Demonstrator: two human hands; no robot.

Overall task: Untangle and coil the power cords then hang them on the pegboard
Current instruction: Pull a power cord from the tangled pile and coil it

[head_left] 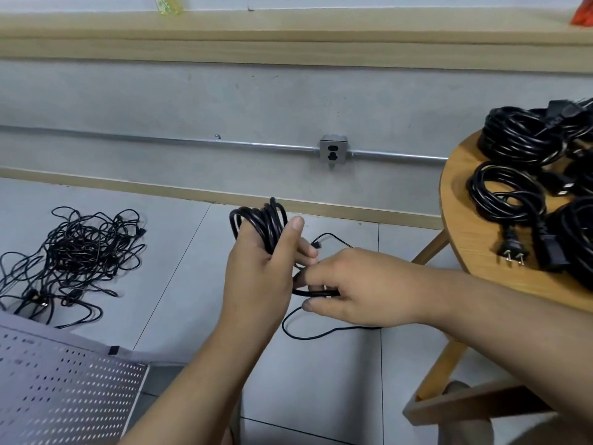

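My left hand [260, 271] grips a coil of black power cord [260, 221] whose loops stick up above my fingers. Just to its right, my right hand [359, 285] pinches the same cord's loose strand close under the coil. The free tail [308, 336] curves down over the floor and ends in a small plug [316, 245] behind my hands. A tangled heap of black cords [73, 255] lies on the floor at the left. Several coiled cords [526, 162] rest on the round wooden table [475, 239] at the right. The white pegboard [64, 383] fills the lower left corner.
A grey wall with a metal conduit and an outlet box [333, 150] runs behind the work area. A wooden skirting strip lines the tiled floor. The table's wooden legs [430, 248] and a lower wooden frame [475, 403] stand at the right.
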